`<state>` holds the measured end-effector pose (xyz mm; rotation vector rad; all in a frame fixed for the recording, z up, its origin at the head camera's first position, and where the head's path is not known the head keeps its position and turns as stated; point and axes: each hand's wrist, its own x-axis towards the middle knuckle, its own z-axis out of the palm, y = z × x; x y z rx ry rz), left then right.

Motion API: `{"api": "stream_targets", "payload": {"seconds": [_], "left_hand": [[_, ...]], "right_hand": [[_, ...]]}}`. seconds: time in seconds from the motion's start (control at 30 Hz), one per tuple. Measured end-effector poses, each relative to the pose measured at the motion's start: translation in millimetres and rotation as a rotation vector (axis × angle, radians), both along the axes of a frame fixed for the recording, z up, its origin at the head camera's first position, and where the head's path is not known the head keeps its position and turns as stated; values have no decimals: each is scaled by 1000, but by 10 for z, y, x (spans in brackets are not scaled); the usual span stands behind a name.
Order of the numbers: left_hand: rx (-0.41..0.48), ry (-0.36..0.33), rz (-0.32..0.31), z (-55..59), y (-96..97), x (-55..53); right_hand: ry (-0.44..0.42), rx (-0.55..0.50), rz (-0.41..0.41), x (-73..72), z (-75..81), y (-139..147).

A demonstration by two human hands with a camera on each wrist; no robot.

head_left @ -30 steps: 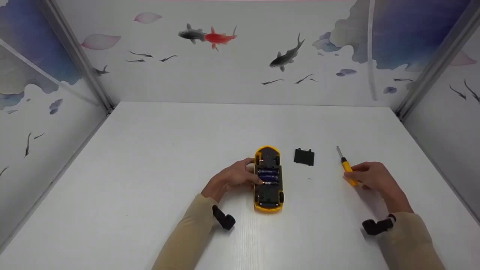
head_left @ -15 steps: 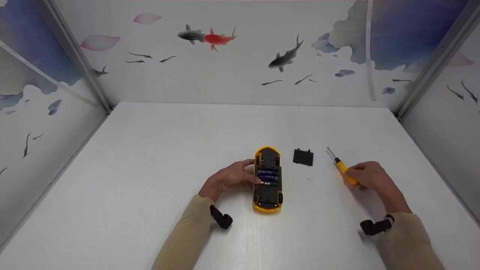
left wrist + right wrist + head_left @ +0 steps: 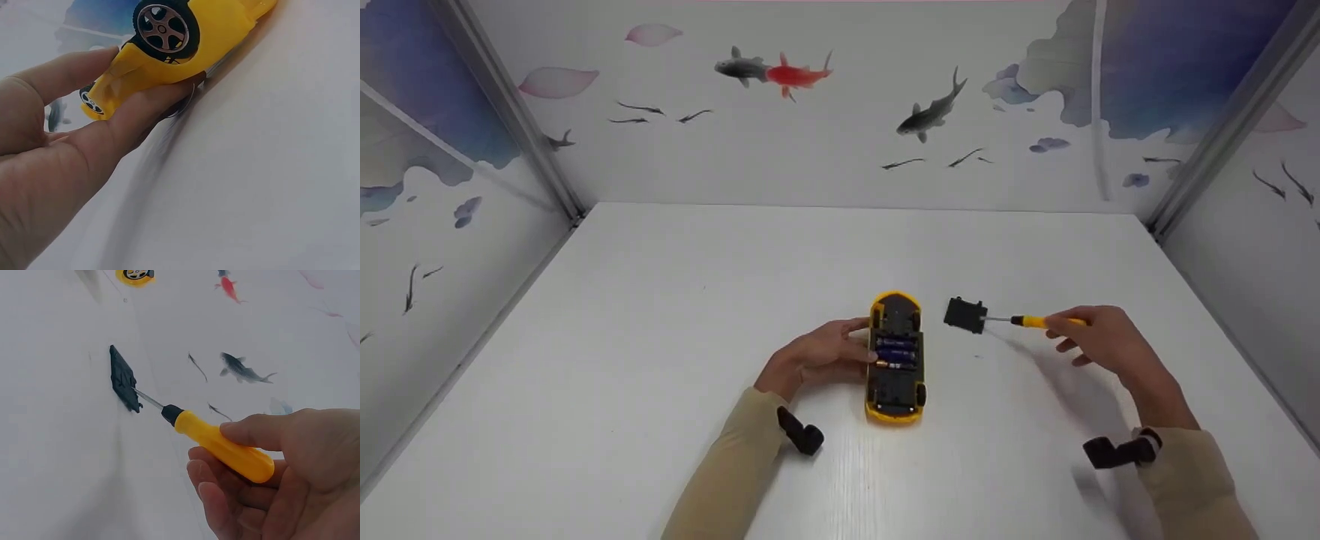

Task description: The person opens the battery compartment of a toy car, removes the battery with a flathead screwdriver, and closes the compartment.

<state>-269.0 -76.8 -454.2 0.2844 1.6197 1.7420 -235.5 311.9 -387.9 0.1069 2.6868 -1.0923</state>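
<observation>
The left hand (image 3: 829, 351) grips the toy car (image 3: 896, 391) from its nine o'clock side, thumb and fingers bent on the yellow body, gap no wider than its edge. The car lies wheels-up on the white table (image 3: 660, 315), its bay of batteries (image 3: 897, 352) uncovered. The black cover (image 3: 965, 315) lies apart from it, at the car's two o'clock. At the cover's three o'clock, the right hand (image 3: 1099, 335) pinches the yellow screwdriver (image 3: 1035, 322) by its handle, thumb against bent fingers. The tip meets the cover's edge in both views — whether it truly touches, I cannot tell. If it does, a careless sideways sweep could flick that loose plate away or scratch it. The pinch sits well back on the handle, so the shaft could swing off line. The left thumb rests close to the lowest battery — pressing there might pop a cell loose.
</observation>
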Motion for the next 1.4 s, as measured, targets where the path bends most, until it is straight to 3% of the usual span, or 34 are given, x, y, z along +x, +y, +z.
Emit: {"api": "stream_targets", "payload": {"seconds": [0.23, 0.5, 0.77, 1.13, 1.4], "left_hand": [[-33, 4, 28, 18, 11, -9], [-10, -53, 62, 21, 24, 6], [58, -79, 22, 19, 32, 1], [4, -55, 42, 22, 15, -5], [-18, -46, 26, 23, 9, -8]], "right_hand": [[98, -60, -54, 74, 148, -131], [223, -163, -120, 148, 194, -252], [322, -294, -147, 220, 258, -396], [405, -233, -112, 313, 326, -705], [418, -205, -58, 296, 306, -877]]}}
